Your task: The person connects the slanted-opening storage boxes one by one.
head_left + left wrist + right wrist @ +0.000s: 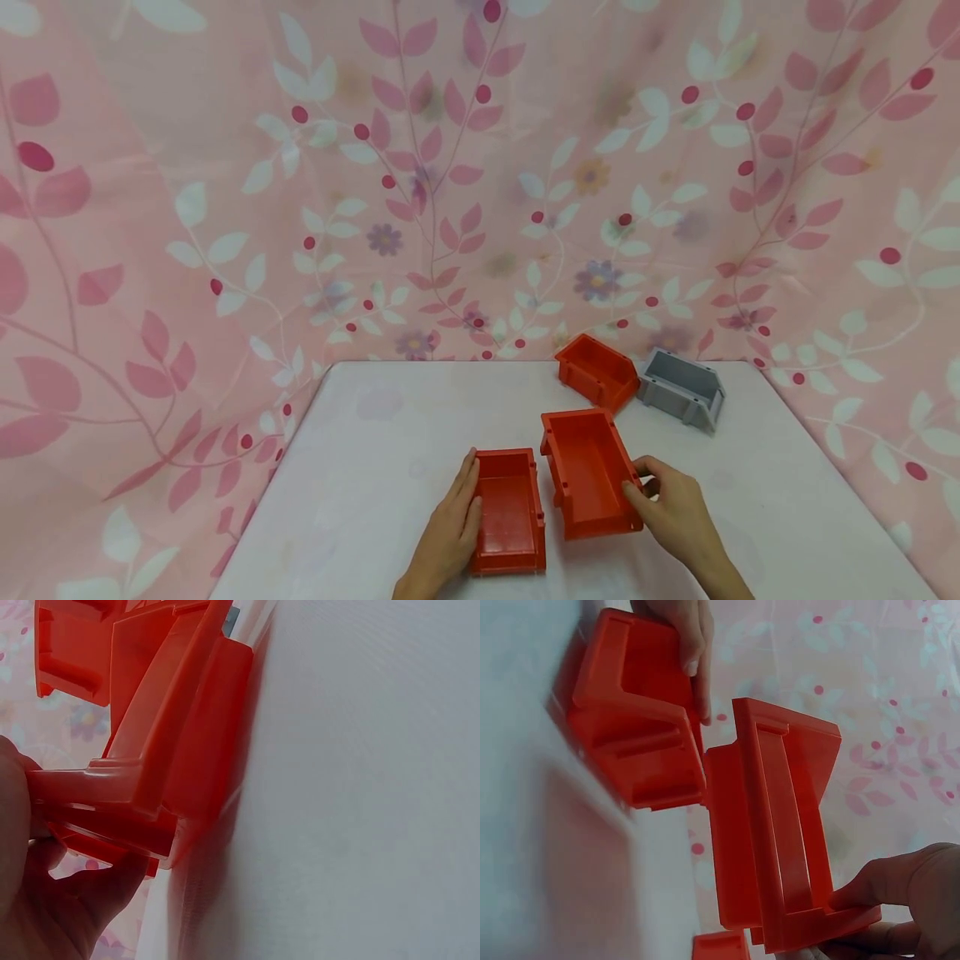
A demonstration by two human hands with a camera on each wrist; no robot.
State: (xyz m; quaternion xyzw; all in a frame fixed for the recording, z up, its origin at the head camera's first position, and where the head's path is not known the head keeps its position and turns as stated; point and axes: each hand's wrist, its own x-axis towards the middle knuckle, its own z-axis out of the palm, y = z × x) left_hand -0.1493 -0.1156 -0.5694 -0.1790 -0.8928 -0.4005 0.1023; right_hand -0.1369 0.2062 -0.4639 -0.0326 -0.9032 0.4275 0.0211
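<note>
Two red plastic storage bins are at my hands. The left red bin (507,517) sits on the white table. My left hand (448,518) holds its left wall, the thumb at the inner side and the fingers along the outside. Raised off the table and tilted, the right red bin (588,471) is beside it. My right hand (672,504) pinches this bin's right rim between thumb and fingers. In the right wrist view the raised bin (769,825) appears close to the left bin (641,727); whether they touch I cannot tell.
Toward the back right of the table (420,417), another red bin (597,372) stands beside a grey bin (681,388). A pink floral curtain (480,183) hangs behind the table and along both sides.
</note>
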